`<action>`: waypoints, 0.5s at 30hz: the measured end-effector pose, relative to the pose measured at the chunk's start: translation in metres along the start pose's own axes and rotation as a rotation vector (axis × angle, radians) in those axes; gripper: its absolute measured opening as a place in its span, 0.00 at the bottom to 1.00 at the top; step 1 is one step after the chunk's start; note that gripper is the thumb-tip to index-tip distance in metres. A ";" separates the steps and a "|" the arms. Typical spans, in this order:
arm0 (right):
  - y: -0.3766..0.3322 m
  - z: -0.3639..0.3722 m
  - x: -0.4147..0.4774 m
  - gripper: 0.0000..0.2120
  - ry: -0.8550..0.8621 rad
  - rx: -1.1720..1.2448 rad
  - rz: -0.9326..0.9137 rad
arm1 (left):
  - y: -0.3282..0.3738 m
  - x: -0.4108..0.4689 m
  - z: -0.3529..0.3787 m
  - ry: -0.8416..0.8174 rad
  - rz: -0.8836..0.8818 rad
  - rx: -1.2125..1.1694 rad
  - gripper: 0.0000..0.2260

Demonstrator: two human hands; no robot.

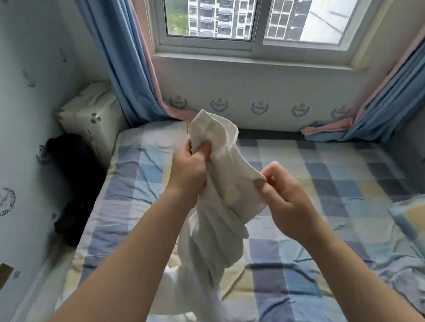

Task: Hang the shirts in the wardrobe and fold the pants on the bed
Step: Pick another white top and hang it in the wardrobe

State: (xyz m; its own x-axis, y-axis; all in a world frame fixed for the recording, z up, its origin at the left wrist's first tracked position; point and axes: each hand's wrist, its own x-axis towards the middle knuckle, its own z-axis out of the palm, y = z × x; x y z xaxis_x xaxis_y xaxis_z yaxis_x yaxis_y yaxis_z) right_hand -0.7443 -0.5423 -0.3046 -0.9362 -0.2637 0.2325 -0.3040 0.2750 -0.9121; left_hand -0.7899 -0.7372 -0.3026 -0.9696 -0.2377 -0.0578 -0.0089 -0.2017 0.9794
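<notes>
A white garment [213, 230] hangs bunched above the bed [302, 252], its lower end trailing down onto the checked sheet near me. My left hand [189, 168] grips its upper edge in a fist. My right hand [284, 196] pinches the same edge a little to the right, between thumb and fingers. Whether it is a shirt or pants I cannot tell. The wardrobe is out of view.
A dark garment [74, 186] lies in the gap between the bed's left side and the wall. A white pillow [93, 117] leans in the far left corner. A checked pillow [423, 221] and rumpled blanket lie at the right. The window and blue curtains stand behind.
</notes>
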 end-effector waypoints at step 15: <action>0.018 -0.134 -0.012 0.13 -0.045 -0.082 0.001 | 0.035 -0.022 0.126 -0.029 0.272 0.118 0.05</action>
State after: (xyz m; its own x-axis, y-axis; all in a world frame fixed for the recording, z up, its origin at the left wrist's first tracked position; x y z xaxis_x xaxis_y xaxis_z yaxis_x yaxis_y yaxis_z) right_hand -0.7626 -0.4104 -0.2783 -0.9281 -0.3041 0.2149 -0.3185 0.3492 -0.8813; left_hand -0.7998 -0.6197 -0.2428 -0.9468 -0.2406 0.2137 0.2255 -0.0221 0.9740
